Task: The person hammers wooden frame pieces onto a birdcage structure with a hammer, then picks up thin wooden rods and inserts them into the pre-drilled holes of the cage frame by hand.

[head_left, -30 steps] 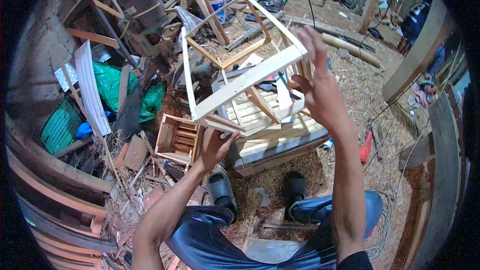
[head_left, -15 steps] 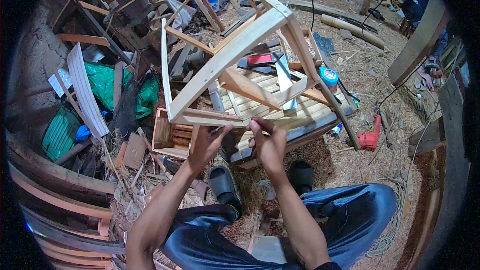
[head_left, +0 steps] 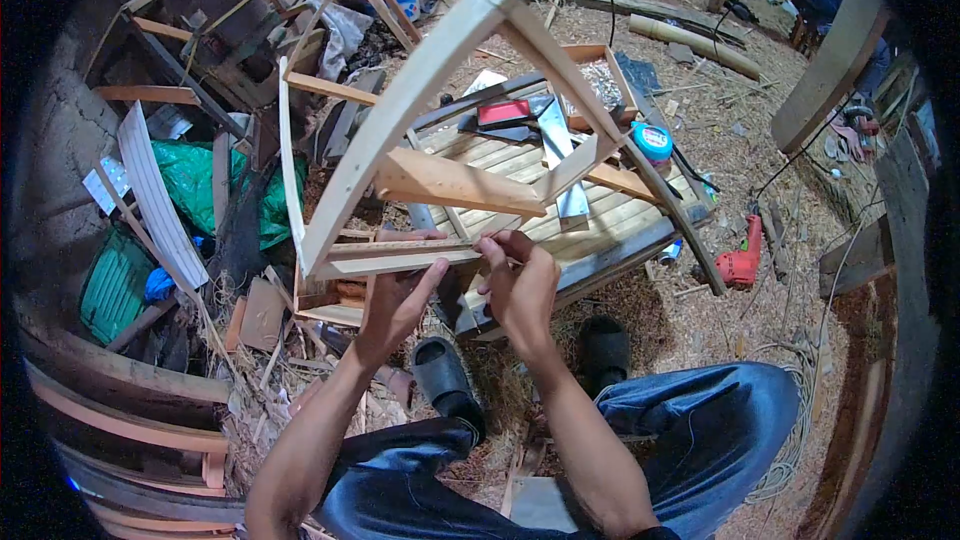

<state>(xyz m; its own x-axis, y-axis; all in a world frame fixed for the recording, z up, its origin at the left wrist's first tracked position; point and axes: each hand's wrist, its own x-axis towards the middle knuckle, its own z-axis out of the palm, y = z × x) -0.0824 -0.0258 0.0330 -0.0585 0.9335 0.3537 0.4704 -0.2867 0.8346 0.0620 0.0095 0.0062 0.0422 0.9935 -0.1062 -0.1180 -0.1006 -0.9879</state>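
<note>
Wooden frame, lower rail pinched by both hands

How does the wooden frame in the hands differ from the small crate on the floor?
The wooden frame is held up by the left hand and right hand; the small crate lies on the littered floor. The frame is larger, open and pale; the crate is slatted and darker. Both are wood.

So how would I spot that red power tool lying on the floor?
Start at the slatted bench in front of the person's knees. Go past its right end onto the sawdust floor; the drill lies there beside a dark cable. It is the only bright red tool on the ground; the red item on the bench is flatter.
</note>
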